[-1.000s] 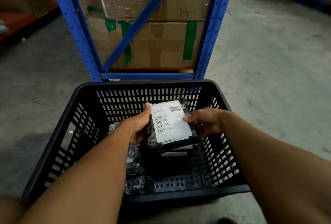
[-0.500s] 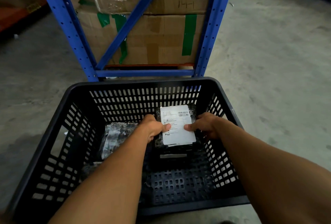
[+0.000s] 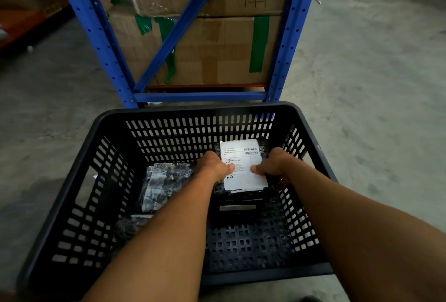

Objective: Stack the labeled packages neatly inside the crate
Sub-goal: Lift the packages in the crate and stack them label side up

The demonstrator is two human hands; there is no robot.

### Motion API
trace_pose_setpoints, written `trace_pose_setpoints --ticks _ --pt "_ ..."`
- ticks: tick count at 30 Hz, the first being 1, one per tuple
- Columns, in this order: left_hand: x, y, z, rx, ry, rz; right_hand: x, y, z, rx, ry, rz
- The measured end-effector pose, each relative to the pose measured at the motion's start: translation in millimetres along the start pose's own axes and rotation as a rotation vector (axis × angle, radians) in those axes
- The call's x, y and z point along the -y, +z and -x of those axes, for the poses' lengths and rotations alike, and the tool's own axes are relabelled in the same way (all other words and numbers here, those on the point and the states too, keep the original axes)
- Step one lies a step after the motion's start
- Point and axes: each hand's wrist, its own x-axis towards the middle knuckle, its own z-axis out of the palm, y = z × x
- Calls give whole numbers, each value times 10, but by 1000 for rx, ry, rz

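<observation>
A black slotted plastic crate (image 3: 198, 109) stands on the concrete floor below me. Deep inside it, toward the far right, lies a dark package with a white shipping label (image 3: 242, 165) facing up, resting on a small stack of other dark packages. My left hand (image 3: 213, 166) grips its left edge and my right hand (image 3: 275, 165) grips its right edge, thumbs on the label. Another clear-wrapped dark package (image 3: 164, 184) lies to the left on the crate floor, and one more (image 3: 130, 225) sits nearer me, partly hidden by my left forearm.
A blue metal rack frame (image 3: 198, 96) with a diagonal brace rises just behind the crate, holding cardboard boxes (image 3: 217, 45) with green tape. Grey concrete floor (image 3: 374, 84) spreads to the right and left.
Both hands have lowered the labeled package from near rim height down onto the stack in the crate's far right. The view has shifted slightly closer.
</observation>
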Motion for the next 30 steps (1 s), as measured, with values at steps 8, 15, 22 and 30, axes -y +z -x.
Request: trace_pose_setpoints --ticks 8,15,22,30 --pt "13 -6 74 -68 -15 -15 -5 -7 56 -13 -1 34" --pt "30 17 -21 -120 -29 15 5 60 -46 -42 -29 15" --pt "3 60 -64 -130 -35 -64 101 52 -37 -104 4 117" --pt "111 -562 -96 -211 -19 -133 746 264 168 -426 -140 121"
